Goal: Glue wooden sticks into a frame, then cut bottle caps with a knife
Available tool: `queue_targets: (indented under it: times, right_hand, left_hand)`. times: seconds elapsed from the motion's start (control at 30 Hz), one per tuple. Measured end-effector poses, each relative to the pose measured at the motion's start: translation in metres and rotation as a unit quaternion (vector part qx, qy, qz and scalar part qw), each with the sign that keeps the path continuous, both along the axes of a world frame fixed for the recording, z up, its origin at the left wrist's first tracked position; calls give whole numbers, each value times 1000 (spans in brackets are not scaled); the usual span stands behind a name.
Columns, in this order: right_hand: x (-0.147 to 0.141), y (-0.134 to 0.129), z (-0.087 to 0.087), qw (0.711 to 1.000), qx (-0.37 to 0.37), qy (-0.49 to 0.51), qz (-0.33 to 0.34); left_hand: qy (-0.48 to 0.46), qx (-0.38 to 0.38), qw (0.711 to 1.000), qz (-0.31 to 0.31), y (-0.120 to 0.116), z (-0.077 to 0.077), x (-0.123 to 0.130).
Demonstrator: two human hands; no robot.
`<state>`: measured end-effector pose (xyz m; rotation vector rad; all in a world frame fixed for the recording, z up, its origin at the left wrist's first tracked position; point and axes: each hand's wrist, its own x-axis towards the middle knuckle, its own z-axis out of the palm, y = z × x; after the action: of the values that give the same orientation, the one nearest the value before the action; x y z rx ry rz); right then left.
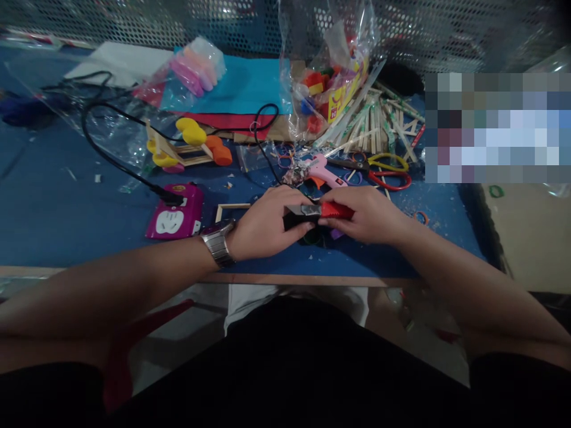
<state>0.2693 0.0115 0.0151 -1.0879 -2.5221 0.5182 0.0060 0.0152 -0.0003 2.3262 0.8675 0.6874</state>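
Both of my hands meet over the blue tabletop near its front edge, on one red-and-black tool that looks like a utility knife (336, 210). My left hand (265, 223), with a metal watch on its wrist, closes around the black end. The red ribbed end is pinched between the thumb and fingers of my right hand (368, 214). A grey metallic piece shows between the two hands. Just behind them lies a pink glue gun (321, 169). Small green and purple items beneath the hands are partly hidden. A small wooden stick frame (232, 206) sits beside my left hand.
A magenta power socket box (176, 211) with a plugged-in black cable stands left. Behind are a stick model with yellow and orange pieces (191, 145), scissors (388, 172), wooden sticks (377, 125), blue paper (250, 83) and a clear bag (328, 89). Cardboard (530, 232) lies right.
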Motion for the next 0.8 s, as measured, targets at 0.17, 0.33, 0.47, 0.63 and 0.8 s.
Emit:
queue_targets:
  times: [0.17,0.33,0.47,0.63,0.8]
  right_hand:
    - [11,3,11,990,-51,19,128]
    - [17,5,11,993,-53,-46,99]
    - [14,6,7,996,-16,20,81]
    - [5,0,6,990,42,118,71]
    - [-6,-7,0,978,56,181,82]
  left_hand:
    - [-9,-7,999,-30,1,-2,-2]
    - [-9,3,1000,-27,0,-1,-1]
    - [-29,25,999,-38,1,-1,-1]
    - [-50,60,995,-55,3,-6,0]
    - [-74,84,992,-60,-2,-6,4]
